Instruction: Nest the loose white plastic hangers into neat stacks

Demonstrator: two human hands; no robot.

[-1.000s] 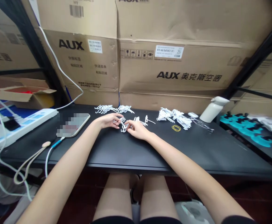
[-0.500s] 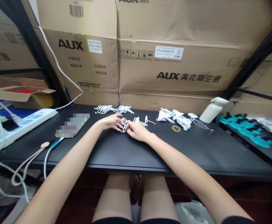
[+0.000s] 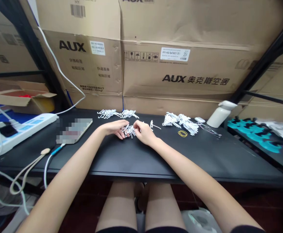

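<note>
White hooks in a small bunch (image 3: 129,130) lie between my hands over the black table (image 3: 131,158). My left hand (image 3: 115,127) is curled around the bunch's left side, its fingers against the hooks. At the bunch's right side my right hand (image 3: 143,132) has its thumb and fingers pinched together; what they hold is too small to make out. A few loose white hooks (image 3: 153,125) lie just beyond my right hand. Behind my hands are two white hook piles (image 3: 108,113), and two larger bunches (image 3: 180,121) rest to the right, near yellow rubber bands (image 3: 182,133).
On the left are a phone (image 3: 75,129) with a cable, a power strip (image 3: 27,129) and an open carton (image 3: 24,97). A white bottle (image 3: 220,115), glasses (image 3: 210,130) and teal items (image 3: 255,134) stand or lie at right. Large cardboard boxes (image 3: 141,77) back the table.
My right hand has shifted slightly right and up, fingers more drawn together. The hooks between my hands now look more spread out. My left hand has moved little.
</note>
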